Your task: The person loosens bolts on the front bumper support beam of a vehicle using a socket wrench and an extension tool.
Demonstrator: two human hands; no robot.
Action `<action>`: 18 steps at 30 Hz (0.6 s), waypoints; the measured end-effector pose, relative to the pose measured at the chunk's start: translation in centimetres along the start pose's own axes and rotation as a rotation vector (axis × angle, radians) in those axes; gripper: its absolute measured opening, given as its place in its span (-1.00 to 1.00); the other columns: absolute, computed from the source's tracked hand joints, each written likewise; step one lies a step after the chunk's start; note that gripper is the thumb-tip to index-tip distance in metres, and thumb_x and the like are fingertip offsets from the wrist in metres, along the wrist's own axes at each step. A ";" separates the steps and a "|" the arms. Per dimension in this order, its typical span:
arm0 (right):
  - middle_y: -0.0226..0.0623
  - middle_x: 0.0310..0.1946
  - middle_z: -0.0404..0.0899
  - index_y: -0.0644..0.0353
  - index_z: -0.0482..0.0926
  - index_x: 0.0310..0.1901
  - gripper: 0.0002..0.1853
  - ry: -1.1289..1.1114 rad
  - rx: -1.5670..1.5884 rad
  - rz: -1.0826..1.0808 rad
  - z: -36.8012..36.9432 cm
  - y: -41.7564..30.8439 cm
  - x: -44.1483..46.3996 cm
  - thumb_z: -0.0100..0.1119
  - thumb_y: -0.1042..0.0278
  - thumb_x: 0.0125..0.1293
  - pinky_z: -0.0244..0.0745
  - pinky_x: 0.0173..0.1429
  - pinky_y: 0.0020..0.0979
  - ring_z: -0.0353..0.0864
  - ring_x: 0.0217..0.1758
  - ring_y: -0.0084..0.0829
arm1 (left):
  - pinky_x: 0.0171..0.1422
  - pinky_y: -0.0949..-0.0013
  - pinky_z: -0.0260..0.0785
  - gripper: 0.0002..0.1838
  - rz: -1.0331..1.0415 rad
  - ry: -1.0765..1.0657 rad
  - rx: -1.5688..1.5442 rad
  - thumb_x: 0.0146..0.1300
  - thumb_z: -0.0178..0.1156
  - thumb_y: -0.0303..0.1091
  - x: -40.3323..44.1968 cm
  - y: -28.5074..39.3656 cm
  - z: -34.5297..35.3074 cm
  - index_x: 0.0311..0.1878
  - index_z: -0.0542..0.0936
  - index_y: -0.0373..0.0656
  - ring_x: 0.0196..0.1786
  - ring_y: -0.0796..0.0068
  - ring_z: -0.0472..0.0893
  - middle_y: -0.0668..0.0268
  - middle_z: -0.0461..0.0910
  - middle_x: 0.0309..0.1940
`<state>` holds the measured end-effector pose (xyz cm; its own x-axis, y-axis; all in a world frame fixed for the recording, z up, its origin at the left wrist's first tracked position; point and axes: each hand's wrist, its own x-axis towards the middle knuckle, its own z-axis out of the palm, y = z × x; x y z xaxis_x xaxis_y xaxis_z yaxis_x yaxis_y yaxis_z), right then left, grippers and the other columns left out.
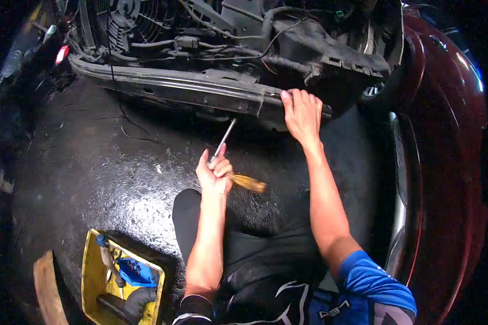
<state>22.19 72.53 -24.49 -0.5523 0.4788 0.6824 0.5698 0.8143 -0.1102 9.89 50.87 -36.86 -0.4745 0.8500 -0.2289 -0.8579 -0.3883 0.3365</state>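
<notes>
My left hand is closed around a socket wrench with a long silver shaft and a worn yellow handle. The shaft points up and away, its tip at the lower edge of a dark metal bumper beam. Whether the tip sits on a bolt is too dark to tell. Farther right, my right hand grips the beam near its right end, fingers over the top edge and the palm side hidden.
Behind the beam are a fan, wiring and dark plastic parts. A dark red car panel curves along the right. At lower left, a yellow bin holds a blue tray and tools. A wooden piece lies beside it.
</notes>
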 end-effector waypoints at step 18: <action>-0.16 -0.27 0.50 0.23 0.53 -0.18 -0.56 0.056 0.144 -0.013 -0.6 2.3 -0.2 0.00 -0.08 0.48 0.29 0.20 -0.09 0.46 -0.08 -0.16 | -0.68 0.45 0.08 -0.52 0.165 0.287 0.791 0.45 0.11 0.07 -0.3 -1.2 1.9 -0.09 0.69 -0.22 -0.75 0.63 0.19 0.49 0.27 -0.78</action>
<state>23.98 74.13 -24.39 -0.5220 0.4525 0.7230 0.4679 0.8607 -0.2009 11.40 51.75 -35.49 -0.7041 0.6401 -0.3074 -0.4344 -0.0458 0.8996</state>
